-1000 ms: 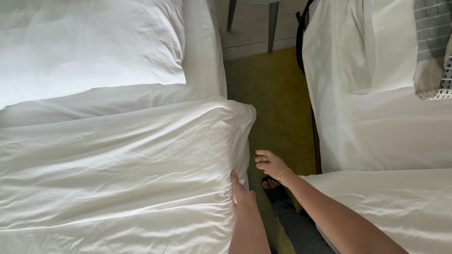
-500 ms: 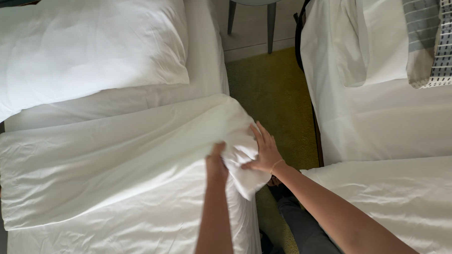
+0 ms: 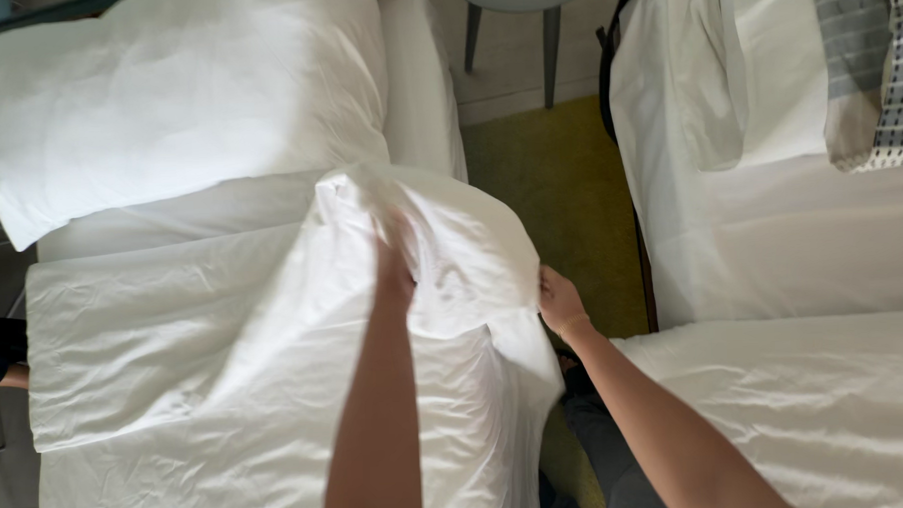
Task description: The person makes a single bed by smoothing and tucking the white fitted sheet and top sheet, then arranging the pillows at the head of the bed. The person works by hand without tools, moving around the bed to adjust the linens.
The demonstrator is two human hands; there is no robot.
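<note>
A white duvet (image 3: 174,334) lies across the left bed, its folded top edge lifted at the right corner. My left hand (image 3: 394,261) grips the raised fold of the duvet, partly wrapped in the cloth. My right hand (image 3: 559,300) is closed on the duvet's right edge at the bedside. A white pillow (image 3: 176,93) lies at the head of this bed, just beyond the lifted corner.
A second bed with white sheets (image 3: 791,232) stands on the right, with a grey patterned cloth (image 3: 875,59) at its top. Green carpet (image 3: 549,180) runs between the beds. Chair legs (image 3: 509,42) stand at the far end. Another person's arm (image 3: 0,360) shows at the left edge.
Both hands took hold of the duvet's right corner and lifted it up and toward the pillow. My left hand has moved further over the bed.
</note>
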